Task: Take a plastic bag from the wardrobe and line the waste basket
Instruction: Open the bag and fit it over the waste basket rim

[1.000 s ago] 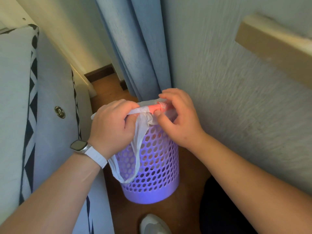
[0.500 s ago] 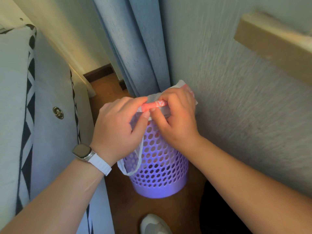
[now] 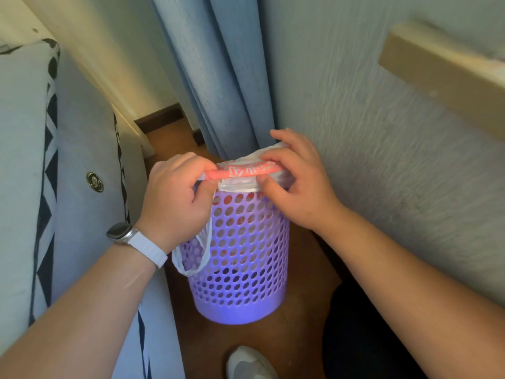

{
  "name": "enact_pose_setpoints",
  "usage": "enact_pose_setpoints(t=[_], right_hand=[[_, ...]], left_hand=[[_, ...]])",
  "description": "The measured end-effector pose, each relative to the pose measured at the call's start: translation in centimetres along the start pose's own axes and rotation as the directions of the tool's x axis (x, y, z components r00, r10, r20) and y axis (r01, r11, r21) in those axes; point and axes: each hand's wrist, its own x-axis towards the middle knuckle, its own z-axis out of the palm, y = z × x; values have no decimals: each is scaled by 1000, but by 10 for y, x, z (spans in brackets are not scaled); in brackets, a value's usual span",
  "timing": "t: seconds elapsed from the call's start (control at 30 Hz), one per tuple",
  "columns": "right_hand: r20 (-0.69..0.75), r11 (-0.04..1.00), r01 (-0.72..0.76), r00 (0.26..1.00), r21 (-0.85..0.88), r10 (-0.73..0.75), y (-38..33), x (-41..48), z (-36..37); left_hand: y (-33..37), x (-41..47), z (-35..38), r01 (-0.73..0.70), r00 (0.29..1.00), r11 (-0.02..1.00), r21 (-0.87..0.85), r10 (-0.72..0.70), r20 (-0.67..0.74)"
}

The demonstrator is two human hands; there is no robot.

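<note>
A purple waste basket (image 3: 240,258) with round holes stands upright on the wooden floor. A white plastic bag (image 3: 240,181) with a pink printed band lies over the basket's top rim. My left hand (image 3: 175,203) pinches the band's left end. My right hand (image 3: 295,184) pinches its right end, so the band is stretched flat across the front of the rim. One bag handle loop (image 3: 196,258) hangs down the basket's left side below my left hand. The basket's inside is hidden.
A grey upholstered sofa side (image 3: 82,187) with black triangle trim stands close on the left. A blue curtain (image 3: 218,77) hangs behind the basket. A textured wall (image 3: 382,160) with a wooden ledge (image 3: 442,69) runs along the right. A white shoe (image 3: 246,365) shows at the bottom.
Both hands have moved apart along the rim, stretching the pink band wider. The bag's loose handle hangs lower on the basket's left side than before.
</note>
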Motion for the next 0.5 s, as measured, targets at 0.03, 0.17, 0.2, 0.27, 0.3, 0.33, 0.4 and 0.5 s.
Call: enact_pose_setpoints(t=[0.03,0.17,0.2,0.27,0.3,0.33,0.4,0.5], right_hand=[[-15,1000,-10,1000,7,10,1,0,1],[-127,1000,-22,992,-6,21,-5,1,4],[-143,1000,-25,989,-19,22,-6,0,4],[-163,999,-34,986,-42,27,-8,-1,4],[-169,998,-37,985,-54,27,-9,-1,3],[-175,997,-39,984,-68,27,-11,-2,3],[-190,995,-49,981,-87,32,-15,-1,4],[-202,992,-52,979,-119,27,-22,-1,8]], left_hand=[[0,0,0,5,1000,1000,-15,-5,-15],[7,-1,3,39,997,999,-36,-42,-68],[8,-2,3,30,997,999,-37,-33,-69],[10,-3,2,-5,999,1000,-9,4,-45],[10,-3,1,-14,999,1000,20,15,-28],[12,-4,-1,-16,1000,999,44,16,-16],[17,-5,-2,-15,1000,999,50,16,-11],[27,-3,1,-19,1000,998,62,19,-1]])
